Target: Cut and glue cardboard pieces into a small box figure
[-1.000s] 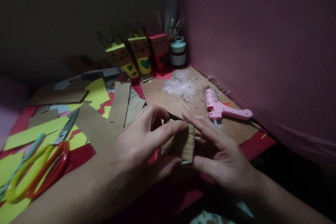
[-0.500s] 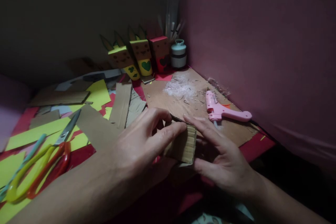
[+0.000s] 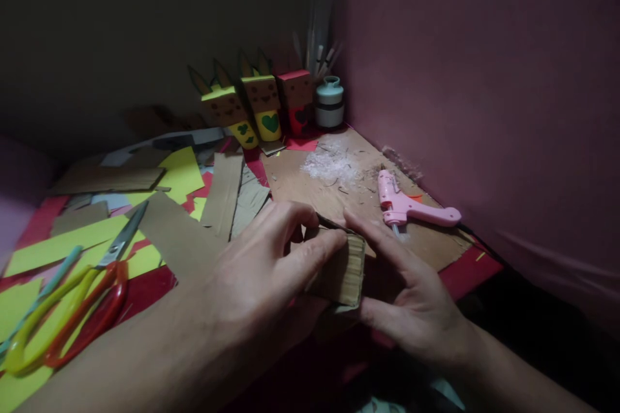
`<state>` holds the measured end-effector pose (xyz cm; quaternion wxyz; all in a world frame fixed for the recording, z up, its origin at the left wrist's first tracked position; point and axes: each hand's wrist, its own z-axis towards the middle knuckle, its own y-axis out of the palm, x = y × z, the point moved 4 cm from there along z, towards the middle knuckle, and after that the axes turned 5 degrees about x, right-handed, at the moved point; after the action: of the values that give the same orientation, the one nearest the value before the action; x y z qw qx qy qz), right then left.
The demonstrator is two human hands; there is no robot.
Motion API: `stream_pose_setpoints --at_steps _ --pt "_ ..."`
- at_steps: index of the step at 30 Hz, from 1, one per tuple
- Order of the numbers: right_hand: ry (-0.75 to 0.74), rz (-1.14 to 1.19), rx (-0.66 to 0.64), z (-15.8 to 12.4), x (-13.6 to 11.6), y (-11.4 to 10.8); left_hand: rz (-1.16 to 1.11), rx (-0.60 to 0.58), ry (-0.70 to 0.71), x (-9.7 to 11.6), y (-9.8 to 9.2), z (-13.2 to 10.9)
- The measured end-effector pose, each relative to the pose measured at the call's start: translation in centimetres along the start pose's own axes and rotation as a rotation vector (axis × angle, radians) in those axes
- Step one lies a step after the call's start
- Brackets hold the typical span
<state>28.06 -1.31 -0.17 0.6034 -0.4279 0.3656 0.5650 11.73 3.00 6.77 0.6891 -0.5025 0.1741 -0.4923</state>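
Note:
Between my hands is a small cardboard box (image 3: 341, 274) with a ribbed, corrugated face turned up toward me. My left hand (image 3: 278, 261) grips it, thumb across the top face and fingers curled over the far edge. My right hand (image 3: 411, 290) holds its right side, with the index finger at the far corner and the thumb at the near lower corner. The box's underside and far side are hidden. Just beyond my right hand, a pink hot glue gun (image 3: 402, 206) lies on a brown board (image 3: 300, 187).
Scissors (image 3: 104, 277) with yellow and red handles lie at left over yellow paper (image 3: 179, 171) and cardboard scraps (image 3: 223, 190). Several box-headed paper figures (image 3: 261, 100) stand at the back beside a teal jar (image 3: 330, 103). A pink wall (image 3: 475, 77) borders the right side.
The box has shifted very slightly to the right in my hands, which keep nearly the same hold. The view has moved a little; the other things stay in place.

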Motion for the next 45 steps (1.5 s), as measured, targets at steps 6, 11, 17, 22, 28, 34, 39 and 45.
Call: stream_pose_setpoints --at_steps 6,11,17,22,28,34,39,45 --pt "-0.049 -0.056 0.005 0.2 -0.4 0.0 0.043 -0.002 0.041 -0.2 0.1 -0.1" --pt "-0.068 -0.127 0.018 0.4 -0.5 0.0 0.047 0.024 0.054 -0.1 0.2 -0.1" --pt "-0.091 -0.112 0.012 0.2 -0.5 0.1 0.034 0.053 0.051 0.0 0.2 -0.2" --pt "-0.097 -0.099 -0.001 0.1 -0.7 0.0 0.031 0.037 0.07 0.0 0.1 -0.1" --pt "-0.087 -0.095 0.001 0.0 -0.5 0.0 0.001 -0.046 0.033 0.0 -0.4 0.1" --pt "-0.025 -0.007 0.022 0.1 -0.2 0.1 -0.22 -0.112 -0.03 -1.5 -1.5 0.2" --pt "0.001 0.022 0.03 0.0 -0.1 0.1 -0.257 -0.145 -0.023 -2.1 -1.6 0.2" --pt "-0.044 -0.031 0.044 -0.2 -0.1 -0.2 -0.231 -0.146 -0.059 -1.6 -2.4 0.4"
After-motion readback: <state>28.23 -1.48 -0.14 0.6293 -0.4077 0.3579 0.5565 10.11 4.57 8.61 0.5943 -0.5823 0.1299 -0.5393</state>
